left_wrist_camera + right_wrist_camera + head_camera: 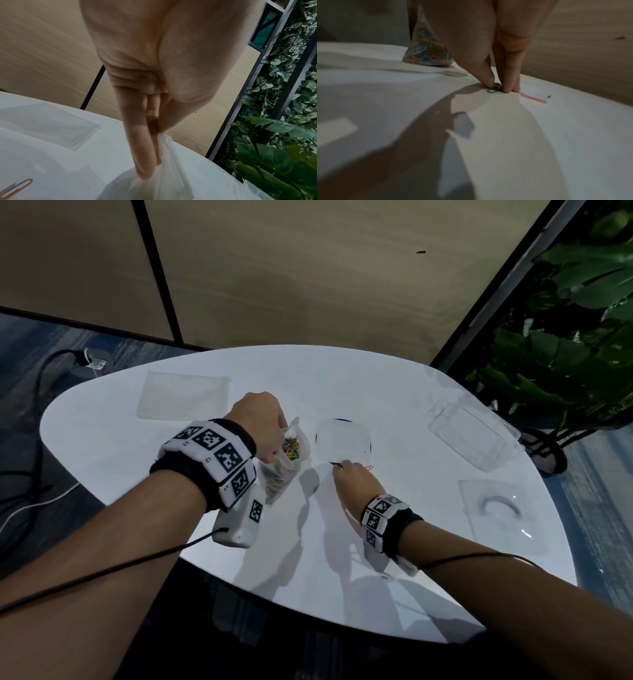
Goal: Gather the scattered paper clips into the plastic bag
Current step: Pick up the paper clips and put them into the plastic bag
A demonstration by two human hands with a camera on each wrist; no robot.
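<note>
My left hand (260,426) pinches the top edge of the plastic bag (286,463) between thumb and fingers (142,155), holding it upright just left of the frame's centre in the head view; its bottom rests on the white table (428,559) and a heap of coloured paper clips (291,447) shows through the plastic. My right hand (352,479) is down at the table to the right of the bag, thumb and fingertips (508,86) closing on a small green clip (491,90) that lies on the surface. A pink clip (533,98) lies just to the right of those fingers, untouched.

Right above my right hand in the head view sits a clear shallow dish (342,440) with a dark rim; the fingertips are at its near edge. A flat empty clear bag (183,395) lies in the upper left of the tabletop, well apart from both hands. A clear hinged plastic case (474,431) sits at the upper right of the table, and a clear lid with a curved ridge (496,510) lies at the right edge. Green plants (575,337) fill the right side beyond the table, and a black cable (51,364) runs across the floor at left.
</note>
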